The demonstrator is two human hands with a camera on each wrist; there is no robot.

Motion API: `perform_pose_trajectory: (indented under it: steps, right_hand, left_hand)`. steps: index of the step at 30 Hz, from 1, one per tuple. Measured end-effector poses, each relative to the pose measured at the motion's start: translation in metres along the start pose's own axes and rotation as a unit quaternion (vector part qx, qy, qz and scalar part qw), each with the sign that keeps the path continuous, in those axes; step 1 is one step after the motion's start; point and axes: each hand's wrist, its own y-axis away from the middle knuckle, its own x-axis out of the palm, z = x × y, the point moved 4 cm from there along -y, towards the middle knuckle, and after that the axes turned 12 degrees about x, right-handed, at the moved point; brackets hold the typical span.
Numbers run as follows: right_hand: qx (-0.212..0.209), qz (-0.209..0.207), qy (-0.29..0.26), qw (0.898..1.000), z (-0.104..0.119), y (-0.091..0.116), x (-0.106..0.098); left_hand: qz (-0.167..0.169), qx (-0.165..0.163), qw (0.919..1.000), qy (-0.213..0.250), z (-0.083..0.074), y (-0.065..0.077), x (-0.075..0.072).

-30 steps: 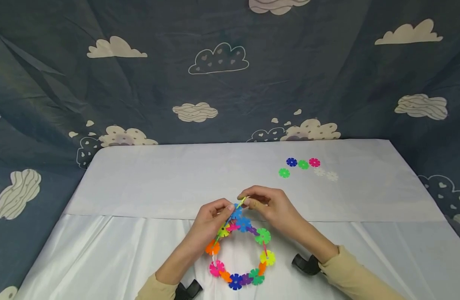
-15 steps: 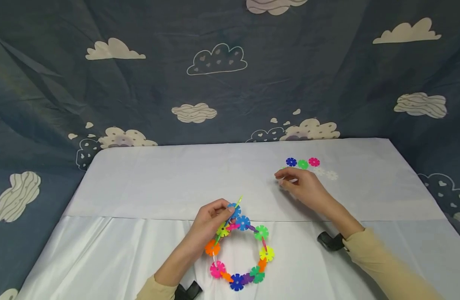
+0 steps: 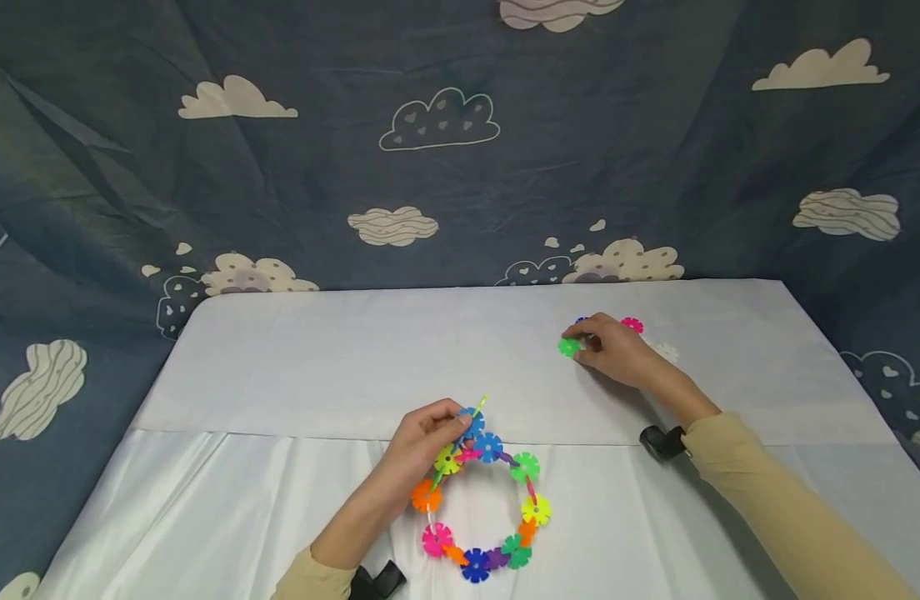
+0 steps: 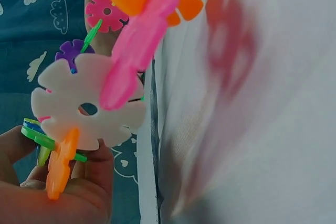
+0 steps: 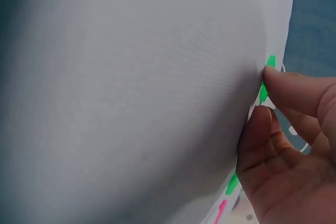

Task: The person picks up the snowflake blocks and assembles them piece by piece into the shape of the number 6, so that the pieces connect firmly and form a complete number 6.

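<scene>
My left hand (image 3: 421,443) pinches a blue notched interlocking disc (image 3: 472,422) at the top of a ring of linked discs (image 3: 477,567) in many colours. A thin yellow disc (image 3: 482,403) stands edge-on out of that blue one. In the left wrist view a white disc (image 4: 58,90), with a pink disc (image 4: 139,51) slotted into it, hangs before the fingers. Farther back on the right, my right hand (image 3: 617,350) has finger and thumb at the edges of a green disc (image 3: 568,347) lying on the white cloth; the right wrist view shows a fingertip against this green disc (image 5: 271,60).
Around the right hand lie loose discs: a pink disc (image 3: 632,324), a white disc (image 3: 667,352) and a blue disc (image 3: 582,320) mostly covered by the hand. White cloth (image 3: 340,358) covers the table, and a dark cloud-print curtain (image 3: 317,167) hangs behind it.
My right hand has let go of the yellow disc at the ring's top and moved right and away to the loose green disc. The left hand and the ring have stayed nearly still.
</scene>
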Motion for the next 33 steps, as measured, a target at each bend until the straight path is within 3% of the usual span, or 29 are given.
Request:
perform_pose_trajectory:
  steps: [8, 14, 20, 25, 33]
  right_hand:
    - [0.005, -0.004, -0.024, 1.0, 0.002, 0.006, -0.001]
    - [0.008, -0.019, -0.069, 0.997, 0.007, 0.024, 0.006]
    - [0.008, -0.015, -0.126, 0.992, 0.027, 0.046, 0.014]
    - [-0.01, -0.013, -0.186, 0.982, 0.05, 0.063, 0.015]
    - [-0.06, 0.041, -0.294, 0.953, 0.085, 0.083, 0.018]
  left_hand:
    - [0.007, -0.016, 0.9993, 0.033, 0.003, -0.002, -0.001]
    - [0.005, -0.028, 0.9988, 0.04, 0.005, -0.003, -0.001]
    - [0.007, -0.024, 0.999, 0.038, 0.005, -0.002, 0.0]
    - [0.014, -0.019, 0.9992, 0.032, 0.005, -0.001, 0.001]
    - [0.034, -0.017, 0.9988, 0.031, 0.004, -0.002, 0.003]
